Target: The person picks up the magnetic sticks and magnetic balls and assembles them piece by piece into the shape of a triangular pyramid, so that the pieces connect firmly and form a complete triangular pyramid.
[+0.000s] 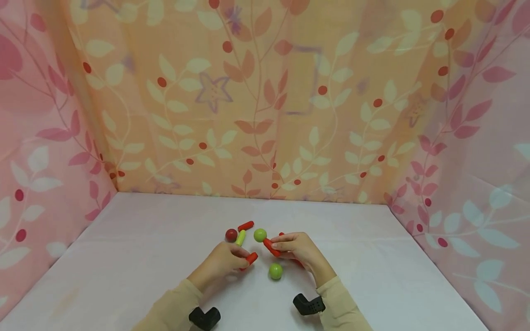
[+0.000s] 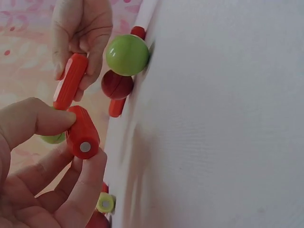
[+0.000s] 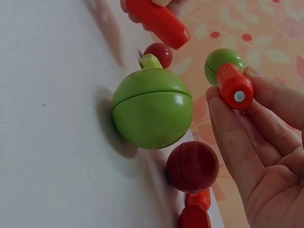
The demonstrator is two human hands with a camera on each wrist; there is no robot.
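While one red faceted rod (image 2: 81, 124) is pinched by the left hand (image 1: 222, 262), a second red faceted rod (image 3: 228, 78) is gripped by the right hand (image 1: 302, 250), both held over the white tabletop (image 1: 124, 271). Into one end of each, a round silvery disc (image 2: 85, 147) is set. Nearby, a glossy green ball (image 3: 152, 114) marked by a groove is placed.

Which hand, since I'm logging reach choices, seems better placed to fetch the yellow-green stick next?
Probably the left hand: the yellow-green stick lies just beyond it, while the right hand is farther away. The left would likely first need to release its red stick.
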